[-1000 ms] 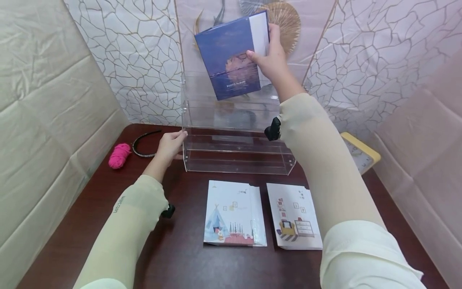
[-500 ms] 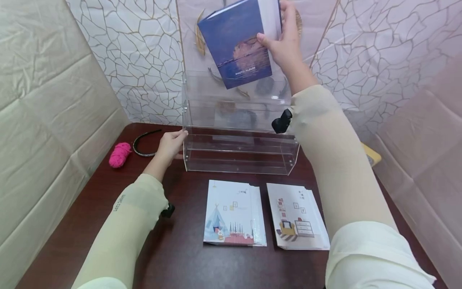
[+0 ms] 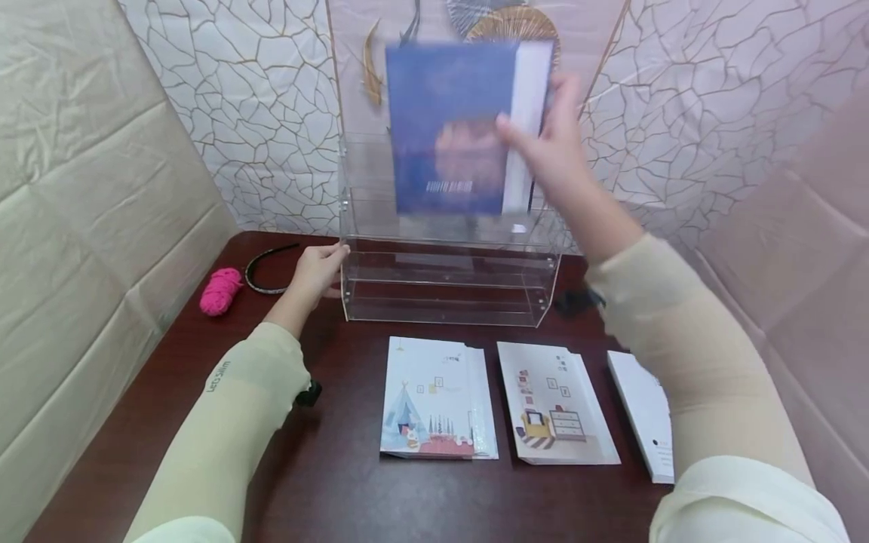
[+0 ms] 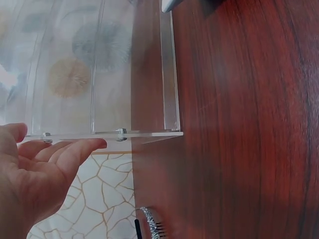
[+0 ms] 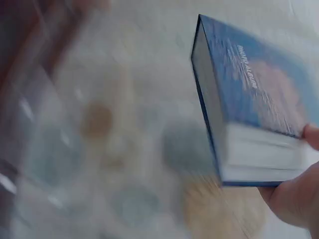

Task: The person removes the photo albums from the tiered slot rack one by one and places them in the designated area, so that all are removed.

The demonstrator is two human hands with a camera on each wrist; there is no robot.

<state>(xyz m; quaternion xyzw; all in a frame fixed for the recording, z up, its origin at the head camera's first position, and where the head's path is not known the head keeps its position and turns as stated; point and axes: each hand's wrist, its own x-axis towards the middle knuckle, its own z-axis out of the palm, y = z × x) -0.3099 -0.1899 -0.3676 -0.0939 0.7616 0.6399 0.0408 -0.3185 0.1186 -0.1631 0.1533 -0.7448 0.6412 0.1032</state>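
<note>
In the head view my right hand [image 3: 553, 154] grips a blue photo album [image 3: 448, 128] by its right side, thumb on the cover and fingers behind. The album is raised upright in front of a clear acrylic rack [image 3: 444, 313], blurred in motion. The right wrist view shows the same photo album [image 5: 259, 84], its white page edges [image 5: 259, 149] facing the camera. At the rack's left side, my left hand [image 3: 315, 271] touches the side panel. The left wrist view has this left hand [image 4: 45, 174] with fingers extended along the panel's outside, thumb near its edge.
Two white illustrated albums [image 3: 437, 400] [image 3: 557, 403] lie before the rack. Another white album [image 3: 645, 415] is partly covered by the right forearm. Pink yarn [image 3: 220, 292] and a dark headband [image 3: 265, 270] lie left of the rack. A patterned wall [image 3: 271, 113] stands behind.
The blue album rose and shifted right, then came down and straightened upright. My right arm swung right, uncovering a third white album. My left hand stayed at the rack.
</note>
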